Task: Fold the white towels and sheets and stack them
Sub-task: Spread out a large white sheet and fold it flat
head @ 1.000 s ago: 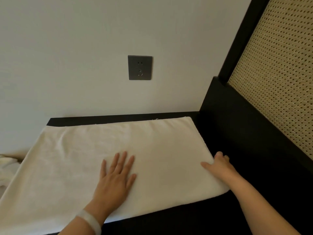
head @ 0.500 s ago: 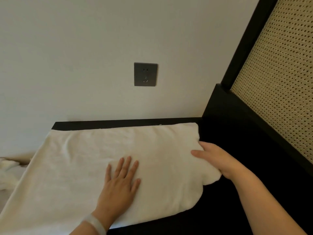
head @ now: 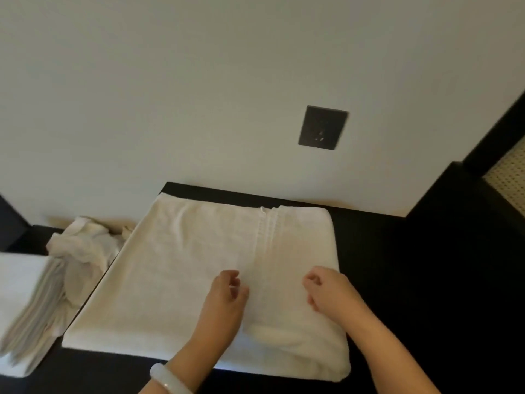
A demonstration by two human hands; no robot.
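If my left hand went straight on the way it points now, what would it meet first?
Probably the wall, below the socket. Before that, the left hand would only pass over the towel; nothing else stands in that line. Its height above the towel is unclear.

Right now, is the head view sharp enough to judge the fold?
Head view: motion blur smears the folded stack, the wall socket, and the fingers of the left hand and right hand; the stitched band on the towel is readable; the black tabletop is featureless.

Soft, dim indoor light, motion-blurred throughout.
The stack (head: 25,308) at the left edge smears; the black surface (head: 426,280) loses all detail.
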